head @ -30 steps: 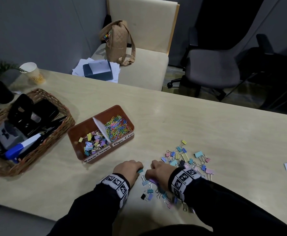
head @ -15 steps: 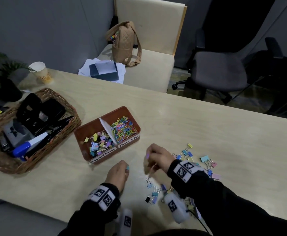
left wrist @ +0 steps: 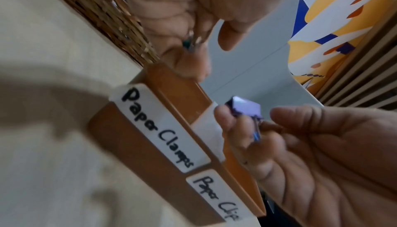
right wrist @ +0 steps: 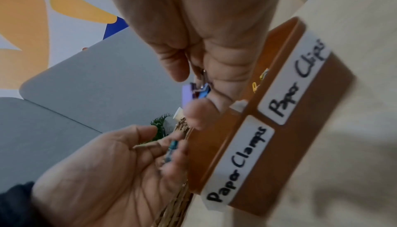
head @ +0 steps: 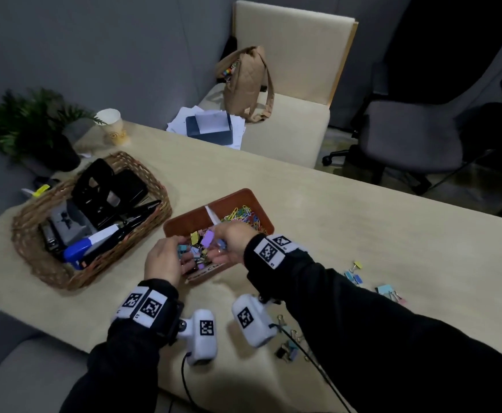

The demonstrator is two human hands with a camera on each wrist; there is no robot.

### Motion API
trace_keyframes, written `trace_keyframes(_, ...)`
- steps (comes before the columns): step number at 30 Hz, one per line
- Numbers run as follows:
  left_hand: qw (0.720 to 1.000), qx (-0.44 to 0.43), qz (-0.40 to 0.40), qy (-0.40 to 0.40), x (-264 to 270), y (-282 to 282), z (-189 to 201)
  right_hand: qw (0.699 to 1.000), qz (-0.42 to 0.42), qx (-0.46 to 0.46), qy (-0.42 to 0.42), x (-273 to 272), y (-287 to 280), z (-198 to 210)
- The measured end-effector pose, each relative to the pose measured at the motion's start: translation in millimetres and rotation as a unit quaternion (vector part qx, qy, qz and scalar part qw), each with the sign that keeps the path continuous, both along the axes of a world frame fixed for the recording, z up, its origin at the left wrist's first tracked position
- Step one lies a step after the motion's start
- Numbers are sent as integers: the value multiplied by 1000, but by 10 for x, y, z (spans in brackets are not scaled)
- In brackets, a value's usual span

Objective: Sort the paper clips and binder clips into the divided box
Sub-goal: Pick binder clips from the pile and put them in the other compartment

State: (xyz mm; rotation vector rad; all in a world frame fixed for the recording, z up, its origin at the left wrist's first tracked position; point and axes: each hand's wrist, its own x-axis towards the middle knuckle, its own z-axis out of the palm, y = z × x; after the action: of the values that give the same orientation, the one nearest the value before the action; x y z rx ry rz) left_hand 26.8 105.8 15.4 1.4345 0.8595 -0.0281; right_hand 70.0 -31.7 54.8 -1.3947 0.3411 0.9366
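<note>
The brown divided box (head: pixel 229 195) stands mid-table, labelled "Paper Clamps" (left wrist: pixel 159 128) and "Paper Clips" (right wrist: pixel 294 84). Coloured paper clips (head: pixel 245 217) fill its right compartment, and binder clips lie in the left one. Both hands hover over the left compartment. My left hand (head: pixel 179 250) pinches a teal binder clip (right wrist: pixel 171 147) at its fingertips. My right hand (head: pixel 221 238) pinches a purple binder clip (head: pixel 207 238), with a blue one (right wrist: pixel 205 91) beside it. Loose binder clips (head: pixel 354 275) remain on the table to the right, and more (head: pixel 288 347) lie under my right forearm.
A wicker basket (head: pixel 35 257) with a stapler and hole punch sits left of the box. A paper cup (head: pixel 112 126) and a plant (head: pixel 29 123) stand at the far left corner. Beyond the table are a cream chair (head: pixel 288 129) with a bag, and an office chair (head: pixel 407 135).
Both hands lifted off the clip pile on the right and moved up-left over the box's binder clip compartment, each carrying a clip. The camera tilted down and right.
</note>
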Motion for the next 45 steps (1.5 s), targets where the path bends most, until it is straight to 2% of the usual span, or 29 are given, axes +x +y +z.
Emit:
trace_keyframes(3,996,63,-67,-10,-74,34,-74,999,-44,-18,-19,26,29,-59)
trace_keyframes(4,995,77,-61,-15,-99,15,-89,997,-40,-47,-49,38,17,-81)
trace_keyframes(6,992,103,-58,-36,-163,-61,-82,992,29,-72,-98,7,1,-70)
trace_keyframes(7,992,110,-50,-35,-171,-107,-89,992,18,-72,-99,0,7,-84)
trace_keyframes(9,978,189,-65,-56,-217,-204,-40,977,65,-115,-167,-32,-7,-106)
trace_keyframes(11,942,303,-106,-99,-291,-273,-10,967,62,-116,-218,-87,-76,-169)
trace_keyframes(12,928,329,-135,-114,-333,-327,6,964,57,-107,-237,-123,-155,-177)
trace_keyframes(14,905,351,-212,-113,-416,-438,-45,948,75,-138,-276,-187,-361,-202)
trace_keyframes(17,865,364,-340,-63,-508,-640,-177,902,130,-247,-329,-304,-795,-354)
trace_keyframes(20,798,371,-474,-20,-571,-887,-292,878,181,-314,-312,-475,-1200,-482)
trace_keyframes(23,739,348,-576,-23,-642,-1089,-373,866,226,-353,-272,-703,-1532,-559)
trace_keyframes(27,683,337,-648,25,-772,-1285,-477,851,300,-368,-225,-911,-1733,-626)
trace_keyframes(30,652,356,-667,56,-858,-1386,-527,823,344,-379,-245,-1039,-1779,-663)
trace_keyframes(31,647,369,-665,55,-871,-1409,-544,811,353,-386,-263,-1079,-1783,-699)
trace_keyframes(33,656,386,-648,43,-872,-1434,-577,787,368,-394,-300,-1151,-1770,-784)
trace_keyframes(35,664,392,-636,38,-845,-1430,-613,776,382,-391,-315,-1197,-1770,-859)
trace_keyframes(39,662,415,-622,46,-768,-1407,-629,747,415,-393,-340,-1250,-1809,-913)
trace_keyframes(41,668,415,-615,50,-744,-1384,-622,744,415,-398,-339,-1261,-1811,-911)
trace_keyframes(45,704,383,-596,36,-731,-1321,-631,750,406,-402,-334,-1221,-1768,-884)
